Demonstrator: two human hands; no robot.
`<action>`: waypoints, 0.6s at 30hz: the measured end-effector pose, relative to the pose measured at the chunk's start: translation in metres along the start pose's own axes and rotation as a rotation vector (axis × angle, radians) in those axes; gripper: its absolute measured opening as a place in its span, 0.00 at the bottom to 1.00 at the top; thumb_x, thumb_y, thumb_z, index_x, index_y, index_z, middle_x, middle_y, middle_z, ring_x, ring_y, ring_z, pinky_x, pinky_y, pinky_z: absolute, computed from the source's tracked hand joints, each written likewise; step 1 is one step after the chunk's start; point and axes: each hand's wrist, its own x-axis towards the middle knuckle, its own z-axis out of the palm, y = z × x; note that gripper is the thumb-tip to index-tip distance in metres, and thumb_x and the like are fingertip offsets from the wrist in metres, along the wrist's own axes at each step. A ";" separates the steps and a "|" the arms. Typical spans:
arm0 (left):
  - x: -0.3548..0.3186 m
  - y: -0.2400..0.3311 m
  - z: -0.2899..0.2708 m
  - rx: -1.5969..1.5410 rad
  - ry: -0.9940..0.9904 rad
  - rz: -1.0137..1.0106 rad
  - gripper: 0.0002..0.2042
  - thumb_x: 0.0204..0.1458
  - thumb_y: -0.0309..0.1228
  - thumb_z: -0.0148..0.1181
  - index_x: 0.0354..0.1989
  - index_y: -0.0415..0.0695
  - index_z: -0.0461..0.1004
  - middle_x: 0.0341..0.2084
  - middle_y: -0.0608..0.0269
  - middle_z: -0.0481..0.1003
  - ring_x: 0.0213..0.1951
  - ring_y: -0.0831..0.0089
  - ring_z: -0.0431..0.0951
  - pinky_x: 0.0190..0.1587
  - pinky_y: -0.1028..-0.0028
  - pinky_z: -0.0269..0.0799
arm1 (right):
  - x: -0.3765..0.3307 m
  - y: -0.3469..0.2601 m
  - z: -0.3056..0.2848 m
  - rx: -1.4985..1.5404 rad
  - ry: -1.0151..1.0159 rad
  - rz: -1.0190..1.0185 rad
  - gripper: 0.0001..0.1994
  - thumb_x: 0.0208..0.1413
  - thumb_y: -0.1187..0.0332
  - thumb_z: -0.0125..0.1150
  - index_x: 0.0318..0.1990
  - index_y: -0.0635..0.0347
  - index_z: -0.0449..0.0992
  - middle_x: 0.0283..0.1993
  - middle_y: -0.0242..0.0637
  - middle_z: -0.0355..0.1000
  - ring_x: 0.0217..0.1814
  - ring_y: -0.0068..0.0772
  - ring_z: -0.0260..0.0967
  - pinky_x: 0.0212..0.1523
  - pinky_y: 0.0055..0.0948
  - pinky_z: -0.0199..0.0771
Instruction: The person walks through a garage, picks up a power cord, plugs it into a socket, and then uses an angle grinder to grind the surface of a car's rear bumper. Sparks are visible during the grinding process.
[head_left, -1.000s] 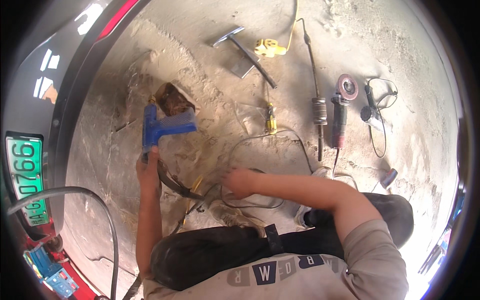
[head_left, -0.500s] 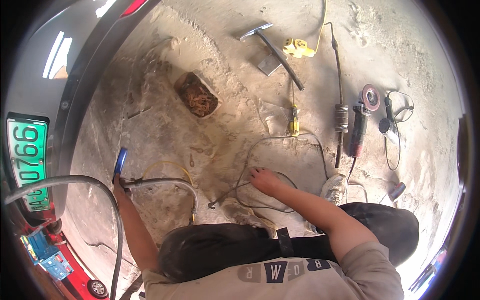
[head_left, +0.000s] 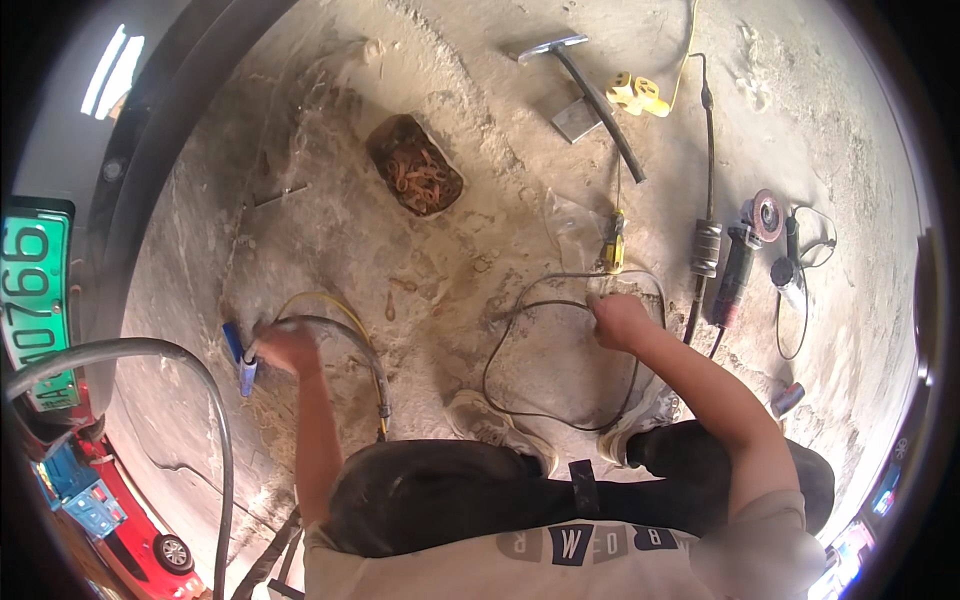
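My left hand (head_left: 288, 347) is smeared by motion beside a blue, torch-like tool (head_left: 243, 368) that lies by the car at the left. A curved grey hose (head_left: 362, 345) runs from beside that hand toward my left knee, so whether the fingers hold anything is unclear. My right hand (head_left: 622, 322) is closed on a thin dark cable (head_left: 487, 372), which loops over the floor between my shoes. Just beyond the right knuckles lies a yellow-and-black clamp-like piece (head_left: 614, 245); its exact kind is too small to tell.
Rusty scraps fill a box (head_left: 410, 170) ahead. A hammer (head_left: 590, 95), yellow socket block (head_left: 637, 95), slide hammer-like rod (head_left: 706, 245), angle grinder (head_left: 742, 265) and dark corded tool (head_left: 790, 275) lie to the right. A car bumper (head_left: 130, 170) and thick hose (head_left: 150, 347) bound the left.
My left hand has moved right, off the blue tool, which now lies lower on the floor. My right hand has shifted right and away from me, pulling the cable loop toward the yellow clamp-like piece.
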 end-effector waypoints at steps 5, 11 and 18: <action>-0.062 0.075 0.005 -0.521 -0.645 0.369 0.19 0.46 0.38 0.64 0.42 0.37 0.73 0.43 0.45 0.72 0.46 0.50 0.73 0.49 0.59 0.68 | 0.004 -0.032 0.006 0.263 0.135 0.010 0.14 0.53 0.59 0.55 0.40 0.59 0.69 0.29 0.48 0.74 0.35 0.52 0.74 0.33 0.49 0.72; -0.074 0.078 0.011 -0.532 -0.689 0.485 0.15 0.49 0.37 0.60 0.41 0.38 0.73 0.42 0.45 0.72 0.43 0.48 0.73 0.46 0.58 0.69 | -0.002 -0.037 0.026 0.190 0.085 -0.019 0.12 0.56 0.60 0.52 0.40 0.58 0.71 0.30 0.47 0.75 0.34 0.53 0.74 0.34 0.50 0.71; -0.071 0.094 -0.003 -0.613 -0.646 0.519 0.12 0.49 0.33 0.61 0.39 0.40 0.72 0.36 0.50 0.74 0.41 0.51 0.74 0.41 0.57 0.70 | 0.010 -0.014 0.037 0.143 0.014 -0.024 0.11 0.55 0.61 0.51 0.39 0.58 0.73 0.30 0.48 0.75 0.35 0.53 0.74 0.35 0.49 0.72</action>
